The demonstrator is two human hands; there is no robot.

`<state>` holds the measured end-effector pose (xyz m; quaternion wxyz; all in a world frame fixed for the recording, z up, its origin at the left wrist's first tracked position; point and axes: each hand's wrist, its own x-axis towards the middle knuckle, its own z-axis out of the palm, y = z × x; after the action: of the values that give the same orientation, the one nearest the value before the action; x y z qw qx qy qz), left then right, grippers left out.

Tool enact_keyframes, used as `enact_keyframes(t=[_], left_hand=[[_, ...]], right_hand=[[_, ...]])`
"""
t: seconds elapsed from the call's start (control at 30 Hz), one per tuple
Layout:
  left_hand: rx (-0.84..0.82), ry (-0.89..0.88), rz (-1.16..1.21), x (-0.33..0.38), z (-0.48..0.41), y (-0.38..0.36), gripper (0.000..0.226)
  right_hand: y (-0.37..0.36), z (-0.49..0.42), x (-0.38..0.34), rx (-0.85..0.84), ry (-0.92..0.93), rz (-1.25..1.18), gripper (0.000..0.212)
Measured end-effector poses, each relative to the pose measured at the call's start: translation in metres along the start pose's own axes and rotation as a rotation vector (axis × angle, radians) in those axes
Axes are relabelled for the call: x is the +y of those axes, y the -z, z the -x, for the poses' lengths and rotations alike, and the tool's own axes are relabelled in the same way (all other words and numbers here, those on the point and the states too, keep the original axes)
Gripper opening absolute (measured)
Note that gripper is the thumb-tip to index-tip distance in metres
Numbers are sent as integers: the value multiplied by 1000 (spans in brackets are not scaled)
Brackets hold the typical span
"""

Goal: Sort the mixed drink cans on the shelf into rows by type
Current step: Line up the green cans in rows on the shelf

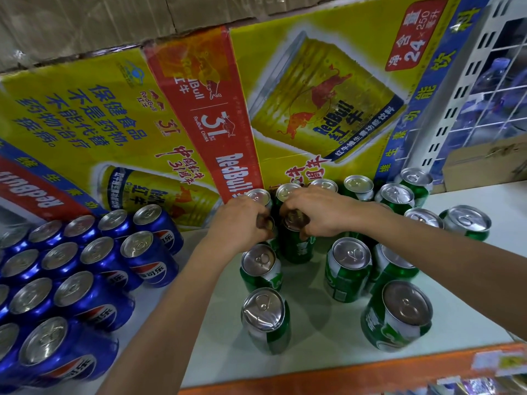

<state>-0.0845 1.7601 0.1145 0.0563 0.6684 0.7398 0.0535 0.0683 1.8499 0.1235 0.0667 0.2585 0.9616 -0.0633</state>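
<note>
Blue cola cans (148, 260): about fourteen, massed well left of the fingers, several only partly in view. Green cans (350, 275): about fifteen. Two are gripped, one under the fingers of each hand; four stand in a line just beyond the fingertips; two stand nearer than the fingers; seven stand to their right. Hands: two, the left hand (242, 223) and the right hand (322, 215). Printed cartons (328, 95): at least two, beyond the fingers. Plain cardboard box (484, 161): one, far right.

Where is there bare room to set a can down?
Bare shelf between the two front green cans; a lane between the Pepsi cans and green cans, under the left forearm. Crowded at the back, where the left hand and right hand grip green cans.
</note>
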Motion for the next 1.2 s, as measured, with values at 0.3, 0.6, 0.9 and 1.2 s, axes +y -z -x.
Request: enact_keyframes(t=[0.3,0.6,0.9,1.2], left_hand=[[59,-16,5,-3,3,-7,23],[50,8,33,0,5,-7,16],[149,-11,122,18,36,-11,47],[46,-40,102,23,53,-17,37]], right_hand=[[-2,8,1,4,7,-43,63],[-4,9,5,36,24,-97,61],[4,52,8,26,-64,-43,57],[-6,86,7,-256,0,122,74]])
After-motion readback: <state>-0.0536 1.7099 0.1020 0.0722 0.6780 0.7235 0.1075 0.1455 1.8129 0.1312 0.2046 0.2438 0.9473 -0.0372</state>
